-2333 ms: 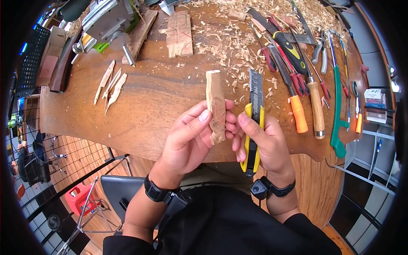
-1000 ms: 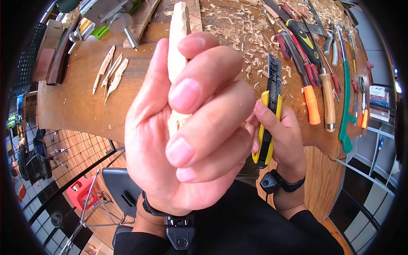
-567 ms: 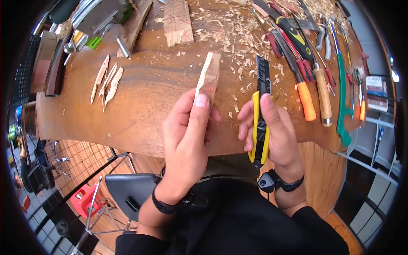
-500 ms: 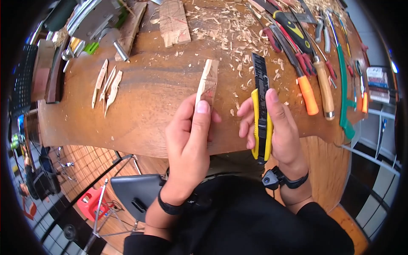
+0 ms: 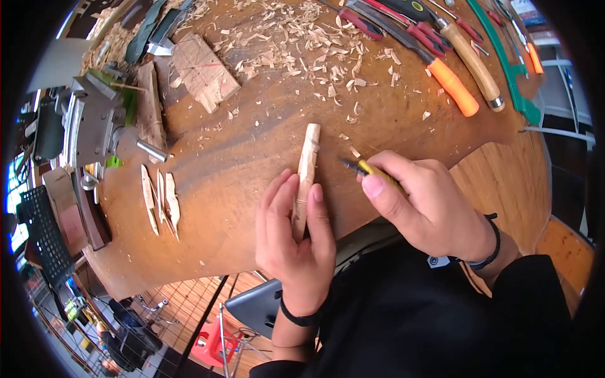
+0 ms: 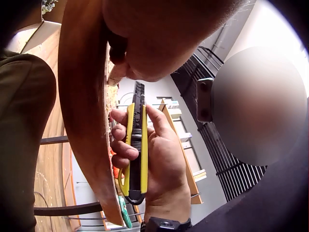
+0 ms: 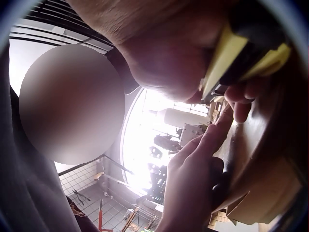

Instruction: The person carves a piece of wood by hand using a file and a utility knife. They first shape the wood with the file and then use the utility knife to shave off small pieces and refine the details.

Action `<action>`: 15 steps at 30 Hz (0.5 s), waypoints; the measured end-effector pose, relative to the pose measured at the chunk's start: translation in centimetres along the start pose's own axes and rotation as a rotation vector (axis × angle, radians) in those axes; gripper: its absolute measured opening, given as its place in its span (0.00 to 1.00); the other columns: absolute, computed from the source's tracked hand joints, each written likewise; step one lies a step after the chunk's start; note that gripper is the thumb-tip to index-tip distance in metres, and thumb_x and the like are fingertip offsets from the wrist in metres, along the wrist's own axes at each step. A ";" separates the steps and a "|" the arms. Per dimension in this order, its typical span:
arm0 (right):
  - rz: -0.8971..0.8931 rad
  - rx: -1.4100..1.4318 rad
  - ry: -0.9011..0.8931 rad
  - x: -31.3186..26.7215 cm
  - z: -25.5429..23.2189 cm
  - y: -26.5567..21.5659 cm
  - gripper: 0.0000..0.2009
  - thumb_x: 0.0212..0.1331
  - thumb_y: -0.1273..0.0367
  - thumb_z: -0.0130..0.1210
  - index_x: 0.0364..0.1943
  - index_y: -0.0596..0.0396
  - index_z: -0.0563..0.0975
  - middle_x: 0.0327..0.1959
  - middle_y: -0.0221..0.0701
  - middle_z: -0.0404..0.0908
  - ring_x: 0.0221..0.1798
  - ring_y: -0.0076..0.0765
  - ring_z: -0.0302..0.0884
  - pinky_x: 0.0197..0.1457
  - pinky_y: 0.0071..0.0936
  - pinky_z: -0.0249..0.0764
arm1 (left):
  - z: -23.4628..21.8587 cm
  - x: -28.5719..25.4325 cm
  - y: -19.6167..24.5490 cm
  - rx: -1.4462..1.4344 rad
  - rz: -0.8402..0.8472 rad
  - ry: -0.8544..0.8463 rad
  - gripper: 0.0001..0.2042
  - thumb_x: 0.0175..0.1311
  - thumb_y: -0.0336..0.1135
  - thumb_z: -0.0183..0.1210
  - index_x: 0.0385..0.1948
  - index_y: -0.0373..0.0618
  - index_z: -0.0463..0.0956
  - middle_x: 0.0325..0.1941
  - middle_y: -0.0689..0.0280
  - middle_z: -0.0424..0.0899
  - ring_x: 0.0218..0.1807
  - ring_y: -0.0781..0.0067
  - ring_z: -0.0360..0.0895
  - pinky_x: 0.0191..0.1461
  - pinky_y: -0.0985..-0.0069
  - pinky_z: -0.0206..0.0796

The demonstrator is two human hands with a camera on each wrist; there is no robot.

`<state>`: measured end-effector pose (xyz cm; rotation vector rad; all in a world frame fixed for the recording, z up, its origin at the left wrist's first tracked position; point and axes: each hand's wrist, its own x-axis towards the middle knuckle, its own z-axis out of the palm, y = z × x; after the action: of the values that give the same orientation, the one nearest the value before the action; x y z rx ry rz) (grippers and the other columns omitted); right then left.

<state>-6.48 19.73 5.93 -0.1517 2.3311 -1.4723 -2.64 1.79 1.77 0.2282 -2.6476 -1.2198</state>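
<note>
A partly carved wooden stick point(image 5: 307, 164) angles up from my left hand point(image 5: 293, 236), which holds its lower end between thumb and fingers over the table. Its far tip is pale and roughly squared. My right hand point(image 5: 425, 201) grips a yellow and black utility knife point(image 5: 370, 169), knuckles up, to the right of the stick. Most of the handle is hidden under the palm in the head view. The dark blade point(image 5: 350, 165) points left toward the stick, with a gap between them. The left wrist view shows the knife's yellow handle point(image 6: 130, 159) lengthwise in the right hand.
Several small carved wood pieces point(image 5: 171, 201) lie at the left, near a metal vise point(image 5: 94, 129). A marked wooden board point(image 5: 205, 72) and scattered shavings point(image 5: 315, 50) are farther back. Tools, including an orange-handled one point(image 5: 454, 87), lie at the back right. The table's front edge point(image 5: 214, 272) is close.
The head view has swung right. My right hand has turned over, so the knife, upright earlier, now points left at the stick. My left hand keeps hold of the stick, its grip shifted.
</note>
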 end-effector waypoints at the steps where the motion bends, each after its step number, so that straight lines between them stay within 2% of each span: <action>1: -0.024 -0.025 -0.018 0.0 0.2 -0.1 0.19 0.75 0.57 0.53 0.37 0.64 0.75 0.21 0.50 0.78 0.28 0.62 0.80 0.30 0.49 0.72 | 0.0 0.0 0.0 -0.009 0.080 0.029 0.12 0.63 0.24 0.70 0.46 0.34 0.80 0.44 0.51 0.86 0.43 0.55 0.86 0.49 0.68 0.78; 2: -0.015 -0.019 -0.007 0.1 0.5 0.0 0.19 0.75 0.57 0.53 0.37 0.64 0.75 0.21 0.50 0.78 0.28 0.62 0.80 0.30 0.49 0.72 | 0.0 0.0 0.0 -0.021 0.160 0.058 0.13 0.61 0.24 0.71 0.46 0.35 0.80 0.44 0.51 0.86 0.44 0.53 0.86 0.50 0.67 0.78; 3: -0.065 -0.077 -0.019 0.2 0.8 0.1 0.19 0.75 0.58 0.53 0.36 0.63 0.74 0.21 0.50 0.78 0.27 0.61 0.80 0.29 0.49 0.72 | -0.1 0.0 0.1 0.001 0.211 0.071 0.14 0.58 0.23 0.73 0.44 0.37 0.80 0.45 0.52 0.86 0.43 0.56 0.86 0.48 0.69 0.78; 4: -0.115 -0.137 -0.033 0.3 1.0 0.2 0.19 0.74 0.58 0.54 0.34 0.63 0.73 0.20 0.49 0.78 0.26 0.61 0.80 0.29 0.50 0.73 | -0.1 -0.2 0.0 -0.002 0.215 0.061 0.14 0.58 0.23 0.73 0.44 0.37 0.80 0.45 0.52 0.86 0.43 0.56 0.86 0.48 0.69 0.78; 6: -0.117 -0.172 -0.033 0.4 1.1 0.2 0.19 0.74 0.58 0.55 0.33 0.62 0.72 0.20 0.49 0.78 0.25 0.61 0.79 0.28 0.50 0.73 | -0.3 -0.8 0.0 -0.099 0.251 0.116 0.12 0.61 0.24 0.71 0.42 0.39 0.77 0.43 0.56 0.85 0.42 0.65 0.82 0.48 0.73 0.74; 8: -0.122 -0.212 -0.042 0.5 1.1 0.3 0.19 0.73 0.58 0.55 0.32 0.62 0.71 0.19 0.49 0.77 0.25 0.61 0.79 0.27 0.50 0.72 | -1.1 -0.7 -0.2 -0.085 0.294 0.066 0.14 0.61 0.24 0.72 0.42 0.40 0.74 0.43 0.55 0.83 0.44 0.63 0.83 0.51 0.71 0.75; 10: -0.134 -0.271 -0.070 0.5 0.9 0.4 0.19 0.72 0.57 0.56 0.33 0.61 0.72 0.18 0.48 0.77 0.23 0.60 0.79 0.27 0.49 0.73 | -1.4 -0.5 -0.7 -0.090 0.394 0.041 0.18 0.57 0.32 0.77 0.44 0.44 0.77 0.42 0.60 0.88 0.39 0.65 0.85 0.40 0.75 0.75; 11: -0.130 -0.272 -0.071 0.5 0.8 0.3 0.19 0.72 0.57 0.56 0.33 0.61 0.72 0.18 0.48 0.77 0.23 0.60 0.79 0.27 0.49 0.73 | -2.0 -0.4 -0.9 -0.019 0.419 0.002 0.19 0.58 0.39 0.77 0.45 0.46 0.76 0.43 0.63 0.89 0.38 0.67 0.85 0.35 0.76 0.71; 15: -0.126 -0.305 -0.106 0.7 0.6 0.1 0.20 0.72 0.56 0.57 0.34 0.62 0.72 0.18 0.47 0.78 0.22 0.60 0.79 0.26 0.49 0.73 | -1.8 0.0 -0.8 -0.086 0.428 0.062 0.20 0.59 0.45 0.75 0.44 0.47 0.76 0.43 0.65 0.90 0.39 0.69 0.86 0.35 0.76 0.69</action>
<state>-6.84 19.06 5.39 -0.4539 2.4816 -1.1220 -2.11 -0.03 2.24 -0.2961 -2.4099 -1.1523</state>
